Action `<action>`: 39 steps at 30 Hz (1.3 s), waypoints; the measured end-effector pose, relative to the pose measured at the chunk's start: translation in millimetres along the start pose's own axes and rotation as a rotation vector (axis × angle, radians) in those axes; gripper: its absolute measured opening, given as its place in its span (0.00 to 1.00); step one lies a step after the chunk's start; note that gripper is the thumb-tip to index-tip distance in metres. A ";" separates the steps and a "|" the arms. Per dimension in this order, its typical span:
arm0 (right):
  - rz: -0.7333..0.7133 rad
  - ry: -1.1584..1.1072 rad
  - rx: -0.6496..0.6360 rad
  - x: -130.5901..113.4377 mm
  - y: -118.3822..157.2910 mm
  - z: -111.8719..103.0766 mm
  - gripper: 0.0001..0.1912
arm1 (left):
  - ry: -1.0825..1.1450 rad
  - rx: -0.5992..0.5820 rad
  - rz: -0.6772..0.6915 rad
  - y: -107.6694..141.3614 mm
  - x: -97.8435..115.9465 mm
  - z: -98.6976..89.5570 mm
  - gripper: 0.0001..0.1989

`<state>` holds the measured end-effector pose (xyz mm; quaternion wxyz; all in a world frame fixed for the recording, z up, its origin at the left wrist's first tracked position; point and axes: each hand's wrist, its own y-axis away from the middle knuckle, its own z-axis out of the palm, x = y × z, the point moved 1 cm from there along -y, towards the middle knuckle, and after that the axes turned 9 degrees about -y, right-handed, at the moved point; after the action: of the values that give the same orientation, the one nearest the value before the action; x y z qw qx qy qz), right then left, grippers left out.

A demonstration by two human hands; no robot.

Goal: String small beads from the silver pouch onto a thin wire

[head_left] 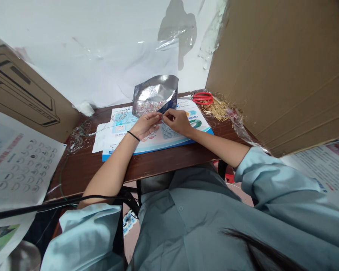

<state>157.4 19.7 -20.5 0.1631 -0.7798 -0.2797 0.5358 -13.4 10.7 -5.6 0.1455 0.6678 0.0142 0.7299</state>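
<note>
The left hand (145, 126) and right hand (177, 122) meet in a steady, close pinch on something too small to make out, at the mouth of a silver foil pouch (155, 90) of beads (148, 108), above a printed booklet (130, 148) on a wooden desk (158, 162).

My left grip (147, 125) and right grip (177, 121), up close and almost touching

Left one's tilted palm-down with the fingers reaching across, right one curls in from the other side, and the fingertips (161, 117) meet in the middle. Can't really tell if anything's pinched between them. Both forearms (113, 169) angle in toward the center, there's a thin black wristband (133, 136) on my left wrist, and my pale blue-grey sleeves (84, 237) are pushed up past the forearms.
</note>
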 end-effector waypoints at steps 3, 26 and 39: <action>0.010 -0.004 -0.004 0.0 0.1 0.4 0.07 | 0.000 -0.005 0.003 0.4 0.3 0.6 0.09; -0.057 0.074 0.030 9.3 0.3 2.3 0.07 | -0.077 0.033 -0.003 0.7 -0.8 3.1 0.09; -0.135 0.174 0.004 13.5 -2.6 0.4 0.05 | -0.103 0.080 -0.040 1.5 1.1 5.8 0.07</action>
<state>160.0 30.0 -29.3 0.2242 -0.8025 -0.3152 0.4543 -8.1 8.4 -3.6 0.1338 0.7094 0.0493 0.6902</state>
